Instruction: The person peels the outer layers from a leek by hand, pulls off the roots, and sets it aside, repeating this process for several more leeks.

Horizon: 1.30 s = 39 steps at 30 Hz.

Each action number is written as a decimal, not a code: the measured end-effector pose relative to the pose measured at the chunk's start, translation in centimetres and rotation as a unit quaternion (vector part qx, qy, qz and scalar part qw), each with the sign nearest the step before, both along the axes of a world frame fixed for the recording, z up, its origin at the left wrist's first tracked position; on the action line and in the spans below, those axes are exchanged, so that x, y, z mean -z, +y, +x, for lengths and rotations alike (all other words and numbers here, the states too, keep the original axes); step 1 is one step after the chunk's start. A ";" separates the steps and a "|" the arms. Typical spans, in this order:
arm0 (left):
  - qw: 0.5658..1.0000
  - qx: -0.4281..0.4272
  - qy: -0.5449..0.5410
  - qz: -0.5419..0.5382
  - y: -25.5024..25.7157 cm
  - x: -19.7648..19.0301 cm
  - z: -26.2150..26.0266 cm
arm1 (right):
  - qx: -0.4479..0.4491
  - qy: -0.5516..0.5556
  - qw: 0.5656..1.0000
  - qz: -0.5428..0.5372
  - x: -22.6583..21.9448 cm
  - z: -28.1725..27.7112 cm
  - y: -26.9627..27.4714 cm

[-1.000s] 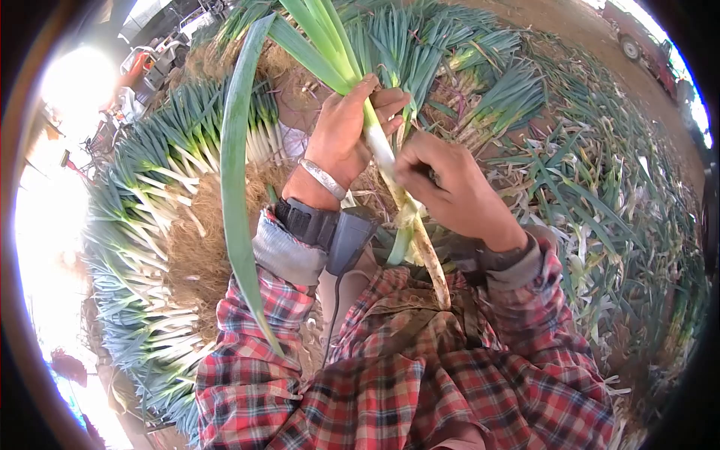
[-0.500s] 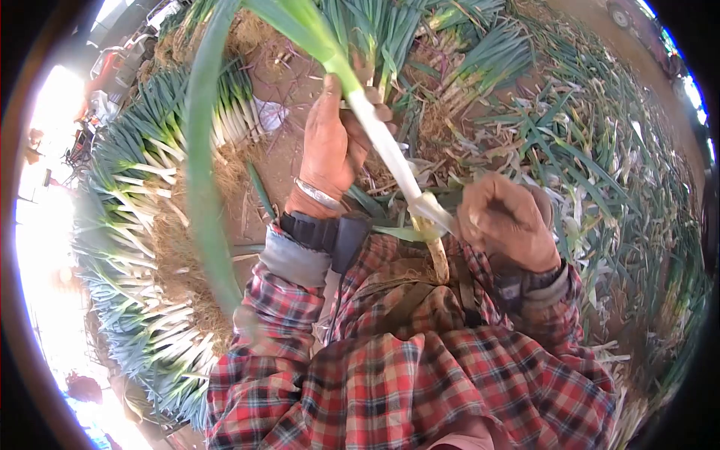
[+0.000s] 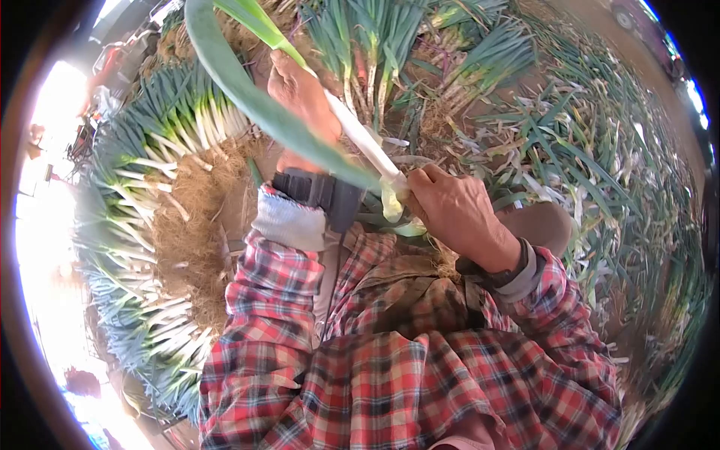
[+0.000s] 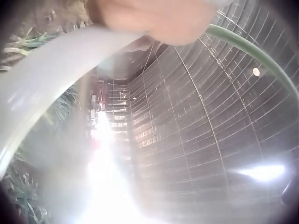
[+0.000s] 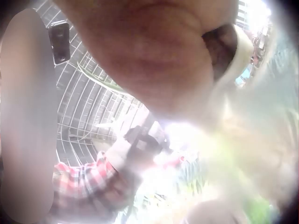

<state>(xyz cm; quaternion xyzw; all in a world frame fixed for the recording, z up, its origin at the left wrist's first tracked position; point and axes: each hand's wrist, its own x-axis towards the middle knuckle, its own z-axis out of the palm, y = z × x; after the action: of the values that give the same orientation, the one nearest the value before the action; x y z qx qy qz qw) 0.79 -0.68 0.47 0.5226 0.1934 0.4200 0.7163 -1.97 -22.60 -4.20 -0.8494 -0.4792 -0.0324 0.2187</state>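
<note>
In the head view a leek (image 3: 363,141) slants across the front of the body, its green leaves up and to the left. My left hand (image 3: 306,101) grips it just below the leaves. One long leaf (image 3: 259,112) droops over the left wrist. Lower down, my right hand (image 3: 457,214) has its fingers curled on the stalk, where a loose pale outer layer (image 3: 391,202) hangs. The root end is mostly hidden behind the right hand. The left wrist view shows the white stalk (image 4: 51,84) close up beside the left hand (image 4: 159,21).
To the left, leeks (image 3: 169,300) lie in a curved row, roots inward. Untrimmed leeks (image 3: 367,60) stand in bunches ahead, with another bunch (image 3: 495,64) beside them. Stripped leaves (image 3: 600,187) cover the ground on the right. A wheeled vehicle (image 3: 637,22) is at the far right.
The left hand has shifted up and left with the leek. The right hand pulled away to the right and down, then came back onto the lower stalk. The drooping leaf has swung toward the right.
</note>
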 end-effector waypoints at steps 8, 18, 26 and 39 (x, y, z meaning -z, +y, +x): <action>0.990 -0.075 -0.068 -0.094 15.3 -1.5 -1.2 | -0.098 -0.007 0.990 -0.105 0.7 1.1 -9.3; 0.884 0.327 -0.285 -0.176 18.8 -4.1 -6.1 | 0.173 0.058 0.983 -0.013 4.3 11.3 -15.5; 0.711 0.575 -0.272 -0.300 4.2 -3.0 -1.0 | -0.239 0.382 0.851 0.270 -2.8 5.6 7.2; 0.844 0.483 -0.120 -0.201 2.4 -2.3 -2.5 | -0.125 0.326 0.884 0.311 -2.3 3.4 3.7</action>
<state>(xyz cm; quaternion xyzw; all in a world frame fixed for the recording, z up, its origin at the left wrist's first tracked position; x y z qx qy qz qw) -1.72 1.69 2.80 0.3404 -0.0905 0.0325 0.9353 1.44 -18.87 -1.95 -0.6339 -0.4481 0.1268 0.6175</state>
